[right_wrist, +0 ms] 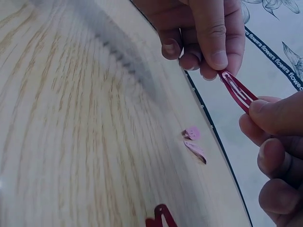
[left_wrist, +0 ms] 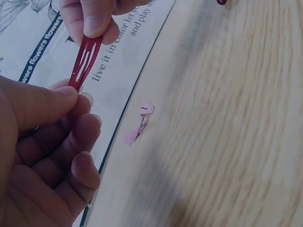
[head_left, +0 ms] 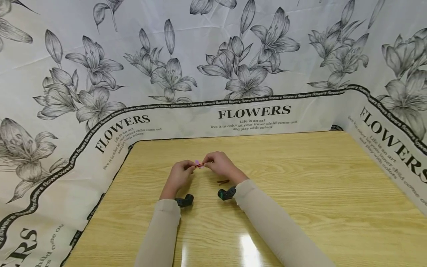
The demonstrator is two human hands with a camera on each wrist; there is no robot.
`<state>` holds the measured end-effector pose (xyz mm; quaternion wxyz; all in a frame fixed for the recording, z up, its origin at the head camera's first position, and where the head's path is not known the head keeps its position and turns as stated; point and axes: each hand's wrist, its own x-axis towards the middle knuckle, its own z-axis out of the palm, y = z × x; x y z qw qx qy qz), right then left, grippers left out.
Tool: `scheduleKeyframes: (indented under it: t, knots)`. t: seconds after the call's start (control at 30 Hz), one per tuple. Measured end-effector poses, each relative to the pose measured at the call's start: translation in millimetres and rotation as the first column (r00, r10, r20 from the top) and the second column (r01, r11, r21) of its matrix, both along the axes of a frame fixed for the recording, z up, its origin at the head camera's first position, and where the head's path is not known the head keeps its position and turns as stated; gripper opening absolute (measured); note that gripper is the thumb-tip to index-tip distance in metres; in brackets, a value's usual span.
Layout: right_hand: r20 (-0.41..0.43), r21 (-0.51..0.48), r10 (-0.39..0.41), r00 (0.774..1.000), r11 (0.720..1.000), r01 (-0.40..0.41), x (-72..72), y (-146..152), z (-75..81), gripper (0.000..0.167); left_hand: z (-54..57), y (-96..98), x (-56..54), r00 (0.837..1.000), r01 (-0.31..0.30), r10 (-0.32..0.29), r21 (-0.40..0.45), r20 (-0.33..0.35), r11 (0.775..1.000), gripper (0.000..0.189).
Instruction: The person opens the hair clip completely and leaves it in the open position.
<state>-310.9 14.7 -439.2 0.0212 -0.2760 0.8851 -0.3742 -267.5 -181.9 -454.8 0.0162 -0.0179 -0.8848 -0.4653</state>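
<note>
Stretched between both hands is a dark red snap hair clip (left_wrist: 85,61), held in the air over the table. One end is pinched between the thumb and index finger of my left hand (head_left: 178,175), whose other fingers curl loosely below. My right hand (head_left: 220,164) grips the opposite end with thumb and fingers. In the right wrist view the clip (right_wrist: 232,90) shows its slotted inner strips. Below the hands, a small pink hair clip (right_wrist: 195,151) with a pink ornament (right_wrist: 191,133) lies on the wood.
Another dark red hair clip (head_left: 222,181) lies on the wooden table (head_left: 300,185), near my right wrist. Black devices (head_left: 185,200) sit on both wrists. A flower-printed cloth (head_left: 186,122) lines the table's back and sides.
</note>
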Motion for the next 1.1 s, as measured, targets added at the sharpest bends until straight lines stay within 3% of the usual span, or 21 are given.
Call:
scheduleKeyframes:
  t: [0.27, 1.1]
  knots:
    - [0.014, -0.022, -0.025, 1.000, 0.999, 0.025, 5.4, 12.7, -1.1, 0.009, -0.3, 10.2, -1.3, 0.999, 0.037, -0.037, 0.038, 0.002, 0.999, 0.018]
    - [0.059, -0.060, -0.098, 0.993, 0.993, 0.101, 22.3, 50.7, -0.6, 0.009, 2.8, 42.5, 2.8, 0.992, 0.126, -0.126, 0.010, -0.030, 0.992, 0.012]
